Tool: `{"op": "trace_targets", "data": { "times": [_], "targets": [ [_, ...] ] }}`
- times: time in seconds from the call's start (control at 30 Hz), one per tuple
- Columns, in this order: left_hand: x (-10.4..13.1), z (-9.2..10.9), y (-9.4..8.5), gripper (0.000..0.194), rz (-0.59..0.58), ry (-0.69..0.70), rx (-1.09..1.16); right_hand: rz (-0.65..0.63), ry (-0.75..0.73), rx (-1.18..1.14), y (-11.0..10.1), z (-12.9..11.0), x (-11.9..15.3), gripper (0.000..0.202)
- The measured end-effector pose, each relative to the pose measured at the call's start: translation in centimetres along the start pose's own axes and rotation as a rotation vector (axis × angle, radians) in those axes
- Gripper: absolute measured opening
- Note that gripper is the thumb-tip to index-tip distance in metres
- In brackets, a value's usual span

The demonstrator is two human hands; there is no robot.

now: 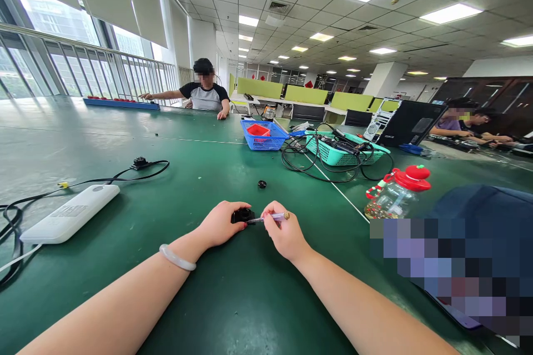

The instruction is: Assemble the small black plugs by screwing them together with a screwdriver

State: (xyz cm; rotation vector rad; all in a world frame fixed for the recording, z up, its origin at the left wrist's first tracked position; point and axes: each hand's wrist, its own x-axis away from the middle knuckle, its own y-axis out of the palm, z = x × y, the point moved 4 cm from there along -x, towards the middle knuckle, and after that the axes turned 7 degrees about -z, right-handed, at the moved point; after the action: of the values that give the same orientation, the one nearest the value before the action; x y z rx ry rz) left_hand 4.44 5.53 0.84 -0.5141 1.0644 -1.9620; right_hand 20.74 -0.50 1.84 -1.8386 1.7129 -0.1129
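My left hand (222, 223) is closed on a small black boxy part (242, 215), holding it on the green table top. Between the fingers of my right hand (283, 231) is a slim screwdriver (275, 217) with a pale purple handle and a gold-coloured end. Its shaft points left and reaches the side of the black part; the exact contact spot is too small to make out. Just beyond both hands lies a small round black piece (261, 183). A pale bangle (177, 258) circles my left wrist.
To the left lie a white power bank (73, 213) and a black cable with a small black device (140, 163). Farther off are a blue basket (266, 143), a green basket (333, 156) with tangled cables, and a red-lidded jar (393, 197). A person (205, 91) sits across the table.
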Motion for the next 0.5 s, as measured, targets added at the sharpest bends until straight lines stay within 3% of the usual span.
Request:
{"op": "trace_targets", "data": {
  "times": [0.13, 0.33, 0.5],
  "targets": [
    [0.0, 0.0, 0.0, 0.046, 0.008, -0.002, -0.003, -0.031, -0.025, 0.026, 0.0, -0.1, 0.1, 0.013],
    [0.0, 0.0, 0.1, 0.047, 0.001, 0.006, 0.001, -0.109, -0.301, 0.206, 0.5, -2.2, 0.9, 0.008],
    [0.0, 0.1, 0.0, 0.046, -0.002, 0.004, 0.010, -0.069, -0.207, 0.207, 0.3, -1.8, 0.7, 0.011]
  ]
}}
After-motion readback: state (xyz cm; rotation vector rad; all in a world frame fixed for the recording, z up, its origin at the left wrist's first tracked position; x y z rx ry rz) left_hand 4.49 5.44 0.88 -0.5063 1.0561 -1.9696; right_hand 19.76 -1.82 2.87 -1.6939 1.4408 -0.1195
